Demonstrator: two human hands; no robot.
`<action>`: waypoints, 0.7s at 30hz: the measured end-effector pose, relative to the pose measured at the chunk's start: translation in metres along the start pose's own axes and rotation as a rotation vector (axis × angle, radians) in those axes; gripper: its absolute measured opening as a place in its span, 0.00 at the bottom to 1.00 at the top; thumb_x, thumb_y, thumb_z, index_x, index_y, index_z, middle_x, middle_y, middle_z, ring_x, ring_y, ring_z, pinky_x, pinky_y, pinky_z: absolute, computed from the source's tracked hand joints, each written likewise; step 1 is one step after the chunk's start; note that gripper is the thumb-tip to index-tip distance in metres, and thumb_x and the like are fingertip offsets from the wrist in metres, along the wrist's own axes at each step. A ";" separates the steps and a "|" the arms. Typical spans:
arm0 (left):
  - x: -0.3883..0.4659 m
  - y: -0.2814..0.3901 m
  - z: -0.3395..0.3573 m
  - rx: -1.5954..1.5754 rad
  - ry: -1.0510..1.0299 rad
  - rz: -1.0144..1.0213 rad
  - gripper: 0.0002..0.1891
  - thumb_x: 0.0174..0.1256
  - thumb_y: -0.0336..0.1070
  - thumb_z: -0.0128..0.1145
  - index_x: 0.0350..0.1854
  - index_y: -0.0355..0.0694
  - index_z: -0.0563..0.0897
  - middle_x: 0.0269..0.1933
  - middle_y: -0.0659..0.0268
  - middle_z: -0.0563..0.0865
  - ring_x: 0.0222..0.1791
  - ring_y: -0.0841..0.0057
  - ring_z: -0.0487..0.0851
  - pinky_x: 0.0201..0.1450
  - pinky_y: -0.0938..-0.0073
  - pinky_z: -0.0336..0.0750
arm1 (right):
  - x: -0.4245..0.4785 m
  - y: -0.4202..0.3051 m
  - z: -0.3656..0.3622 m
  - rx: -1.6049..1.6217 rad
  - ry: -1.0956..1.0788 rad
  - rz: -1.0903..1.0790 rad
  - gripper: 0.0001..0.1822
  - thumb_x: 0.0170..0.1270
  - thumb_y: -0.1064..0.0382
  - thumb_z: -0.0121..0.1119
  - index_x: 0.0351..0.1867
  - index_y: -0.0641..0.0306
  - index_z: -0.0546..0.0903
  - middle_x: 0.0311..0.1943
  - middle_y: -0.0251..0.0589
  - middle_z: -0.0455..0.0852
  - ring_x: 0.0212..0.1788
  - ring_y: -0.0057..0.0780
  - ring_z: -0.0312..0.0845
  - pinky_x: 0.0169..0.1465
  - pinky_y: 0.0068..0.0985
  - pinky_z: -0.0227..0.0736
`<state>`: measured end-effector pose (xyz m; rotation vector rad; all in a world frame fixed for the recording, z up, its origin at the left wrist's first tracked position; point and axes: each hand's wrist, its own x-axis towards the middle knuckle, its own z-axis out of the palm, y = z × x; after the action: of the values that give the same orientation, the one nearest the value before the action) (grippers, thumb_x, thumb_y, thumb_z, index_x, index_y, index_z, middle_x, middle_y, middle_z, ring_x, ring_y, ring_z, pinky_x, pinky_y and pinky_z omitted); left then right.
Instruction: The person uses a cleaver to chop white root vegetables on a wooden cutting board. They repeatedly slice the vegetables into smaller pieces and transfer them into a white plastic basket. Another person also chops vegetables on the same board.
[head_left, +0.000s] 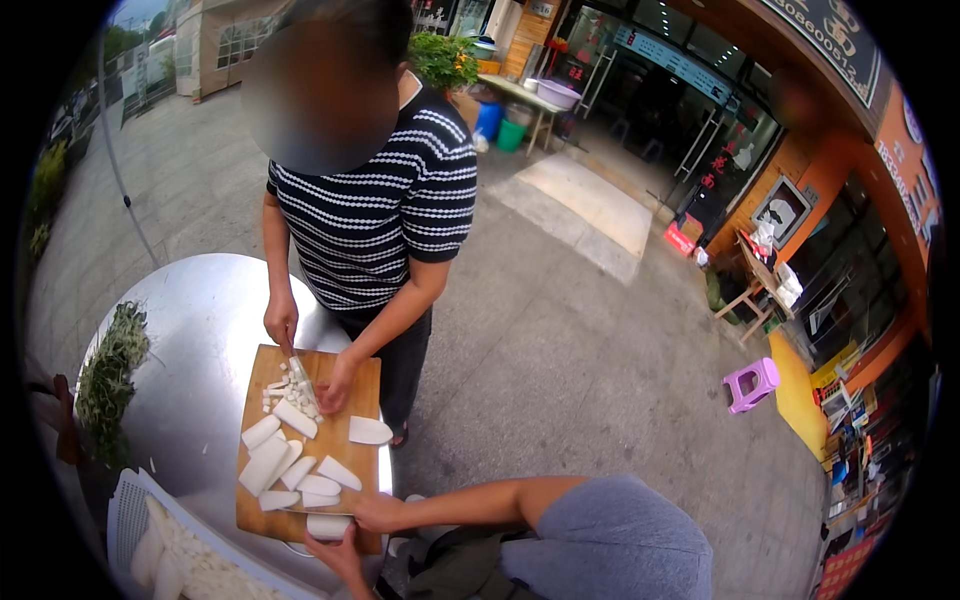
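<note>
A wooden cutting board (259, 420) lies on a round metal table (187, 360). My right hand (379, 514) grips a kitchen knife (319, 513), its blade seen nearly edge-on as a thin line across the near end of the board. Just below the blade, my left hand (337, 556) holds a peeled white radish piece (328, 526). Several cut radish pieces (264, 463) lie beyond the knife. One half piece (369, 430) sits apart at the board's right edge. Small radish cubes (285, 391) are heaped at the far end.
Across the board a person in a striped shirt (367, 217) cuts cubes with another knife (305, 384). A plastic basket (135, 495) of white radish pieces stands at the lower left. Green leaves (112, 382) lie along the table's left side. A purple stool (751, 385) stands on the pavement.
</note>
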<state>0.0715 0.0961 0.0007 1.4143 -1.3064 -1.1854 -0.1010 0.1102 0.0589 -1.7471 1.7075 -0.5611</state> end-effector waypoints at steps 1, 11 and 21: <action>0.000 0.001 -0.002 -0.028 0.008 -0.007 0.48 0.44 0.28 0.77 0.68 0.31 0.60 0.63 0.49 0.63 0.57 0.55 0.76 0.54 0.59 0.82 | -0.001 -0.006 -0.004 -0.005 -0.018 0.005 0.10 0.58 0.64 0.56 0.37 0.68 0.81 0.27 0.59 0.84 0.32 0.59 0.82 0.37 0.48 0.77; 0.013 -0.004 -0.013 0.045 0.119 -0.095 0.31 0.67 0.35 0.62 0.69 0.34 0.65 0.60 0.50 0.67 0.53 0.62 0.78 0.46 0.68 0.82 | -0.019 -0.028 -0.034 -0.069 -0.057 0.056 0.11 0.59 0.61 0.55 0.30 0.68 0.82 0.28 0.58 0.84 0.31 0.56 0.83 0.33 0.46 0.77; 0.008 0.000 -0.012 -0.178 0.174 -0.207 0.34 0.60 0.33 0.69 0.66 0.36 0.66 0.59 0.54 0.73 0.37 0.72 0.83 0.37 0.76 0.79 | -0.006 -0.031 -0.037 -0.155 -0.109 0.069 0.13 0.65 0.58 0.52 0.37 0.68 0.72 0.24 0.61 0.82 0.29 0.62 0.80 0.35 0.53 0.74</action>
<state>0.0831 0.0876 0.0025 1.5106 -0.9288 -1.2499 -0.1044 0.1103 0.1068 -1.7825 1.7673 -0.3043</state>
